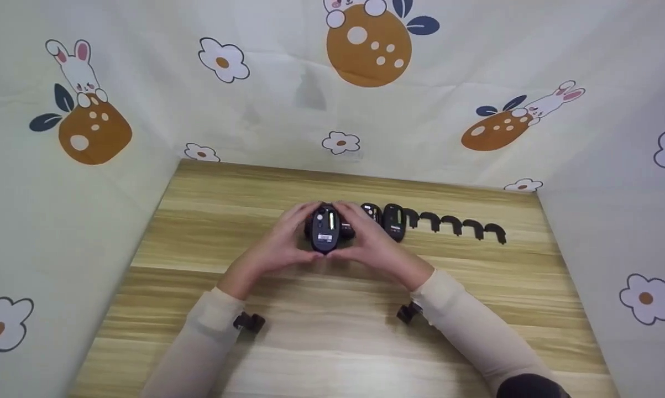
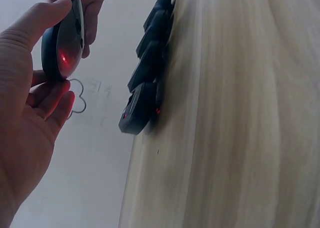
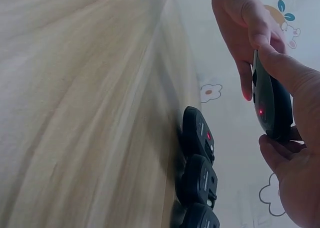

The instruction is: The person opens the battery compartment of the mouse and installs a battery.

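Observation:
Both hands hold a black computer mouse (image 1: 324,229) above the table, its underside turned up toward the head view. A slot in that underside is uncovered, with a light-coloured battery-like cylinder in it. My left hand (image 1: 277,243) grips one end and side between thumb and fingers. My right hand (image 1: 373,243) grips the opposite side the same way, the thumbs almost meeting at the near end. A red glow shows on the mouse (image 2: 67,50) in the left wrist view.
More black mice (image 1: 394,223) lie in a row behind and right of the hands, undersides up. Further right is a line of several black hook-shaped pieces (image 1: 452,224). A patterned cloth (image 1: 271,110) closes off the back and sides of the wooden table (image 1: 321,342).

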`<control>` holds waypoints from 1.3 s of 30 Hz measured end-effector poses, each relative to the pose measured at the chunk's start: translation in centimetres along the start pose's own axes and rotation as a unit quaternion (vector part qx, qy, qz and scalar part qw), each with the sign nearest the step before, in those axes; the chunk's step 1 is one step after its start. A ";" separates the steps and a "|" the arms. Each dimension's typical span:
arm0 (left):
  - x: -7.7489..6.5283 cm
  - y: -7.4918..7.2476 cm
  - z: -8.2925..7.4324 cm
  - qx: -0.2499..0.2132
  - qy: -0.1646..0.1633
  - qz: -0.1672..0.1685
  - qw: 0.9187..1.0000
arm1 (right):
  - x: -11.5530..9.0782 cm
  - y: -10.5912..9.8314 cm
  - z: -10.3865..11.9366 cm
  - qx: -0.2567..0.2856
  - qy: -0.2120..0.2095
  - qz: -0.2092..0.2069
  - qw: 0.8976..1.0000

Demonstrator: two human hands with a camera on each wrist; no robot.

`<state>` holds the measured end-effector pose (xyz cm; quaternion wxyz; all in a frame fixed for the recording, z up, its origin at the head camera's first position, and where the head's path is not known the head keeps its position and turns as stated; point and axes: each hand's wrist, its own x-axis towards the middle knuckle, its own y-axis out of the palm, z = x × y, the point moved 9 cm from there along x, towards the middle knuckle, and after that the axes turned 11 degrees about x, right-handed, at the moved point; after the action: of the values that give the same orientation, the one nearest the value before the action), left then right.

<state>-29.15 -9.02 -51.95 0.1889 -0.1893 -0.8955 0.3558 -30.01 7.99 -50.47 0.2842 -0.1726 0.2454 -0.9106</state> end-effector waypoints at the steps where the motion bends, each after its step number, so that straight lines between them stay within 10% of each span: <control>1: 0.0 -0.2 0.2 0.003 -0.003 -0.001 1.000 | 0.3 0.1 0.0 -0.003 -0.004 0.001 1.000; 39: -0.5 -4.0 6.6 0.001 -0.092 0.023 0.995 | 7.9 4.6 -1.1 -0.018 0.018 0.027 0.999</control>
<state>-32.64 -15.70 -53.71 0.0971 -0.1762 -0.9043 0.3766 -34.71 0.35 -52.52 0.3011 -0.1548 0.2716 -0.9009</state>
